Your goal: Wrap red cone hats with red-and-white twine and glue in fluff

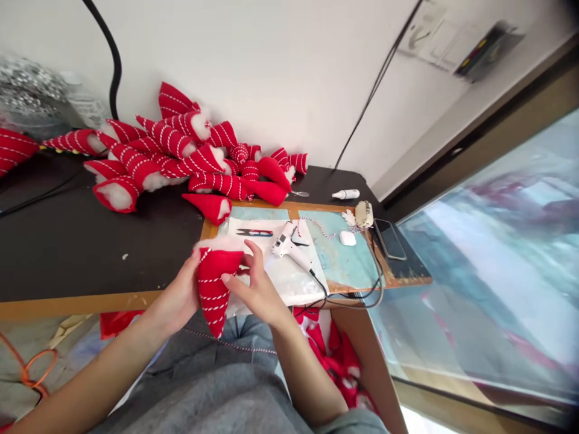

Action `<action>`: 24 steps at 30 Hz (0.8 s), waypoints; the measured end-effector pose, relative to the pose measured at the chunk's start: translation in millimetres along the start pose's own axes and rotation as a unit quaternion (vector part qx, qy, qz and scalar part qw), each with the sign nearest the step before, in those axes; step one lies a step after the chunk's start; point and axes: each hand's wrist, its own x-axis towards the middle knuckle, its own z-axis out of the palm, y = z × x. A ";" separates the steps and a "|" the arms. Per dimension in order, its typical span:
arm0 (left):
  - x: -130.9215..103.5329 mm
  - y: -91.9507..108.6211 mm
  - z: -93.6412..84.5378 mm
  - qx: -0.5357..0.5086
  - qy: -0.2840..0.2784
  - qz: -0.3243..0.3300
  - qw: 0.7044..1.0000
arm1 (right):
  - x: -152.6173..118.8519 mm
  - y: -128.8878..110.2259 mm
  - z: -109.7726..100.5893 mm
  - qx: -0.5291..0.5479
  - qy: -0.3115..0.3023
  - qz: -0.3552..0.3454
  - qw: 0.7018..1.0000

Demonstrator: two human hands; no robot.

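A red felt cone with white dashed stripes and fluffy white stuffing at its wide end hangs point-down between my hands. My left hand grips its left side, fingers hidden behind it. On the right side, my right hand holds it with the thumb on the front and fingers curled round the edge. Just beyond lie blue-handled thread snips and a white glue gun on a white sheet. A thin red-and-white cord trails across my lap below the cone.
Stuffed red cones are heaped along the wall. A white tube, a white case and a phone lie at the right. Cables hang over the table edge above a cardboard box of red pieces. Glass stands at the right.
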 end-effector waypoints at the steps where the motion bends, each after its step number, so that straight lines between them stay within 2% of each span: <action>1: 1.2 1.0 2.5 -0.014 0.025 -0.015 0.999 | -0.6 -1.6 -8.0 -0.071 0.027 -0.021 0.997; 3: 3.8 6.1 5.6 -0.035 0.064 -0.054 0.996 | -1.2 -0.1 -30.3 -0.218 0.128 -0.066 0.965; 5: 6.2 12.3 6.0 -0.046 0.088 -0.095 0.991 | -0.9 10.4 -55.9 -0.351 0.223 -0.083 0.905; 6: 7.2 14.8 5.5 -0.050 0.099 -0.107 0.988 | -0.7 18.6 -67.6 -0.410 0.242 -0.073 0.876; 9: 9.6 18.8 4.0 -0.063 0.117 -0.119 0.984 | -0.4 47.2 -89.5 -0.532 0.199 -0.030 0.823; 11: 10.8 19.6 3.9 -0.070 0.113 -0.130 0.983 | 1.2 61.7 -93.1 -0.570 0.167 -0.029 0.804; 13: 12.0 20.2 4.5 -0.074 0.116 -0.149 0.979 | 5.7 69.0 -93.3 -0.586 0.173 -0.044 0.790; 16: 13.6 21.4 5.9 -0.080 0.123 -0.152 0.977 | 16.2 69.5 -96.6 -0.590 0.201 -0.045 0.781; 18: 14.6 22.0 6.9 -0.091 0.113 -0.125 0.981 | 21.1 66.1 -101.4 -0.580 0.203 -0.032 0.788; 21: 15.1 22.7 8.8 -0.107 0.104 -0.091 0.985 | 17.7 55.1 -104.0 -0.530 0.214 -0.062 0.818; 24: 14.5 23.1 11.9 -0.119 0.137 -0.084 0.980 | 0.8 32.9 -90.7 -0.433 0.234 -0.156 0.856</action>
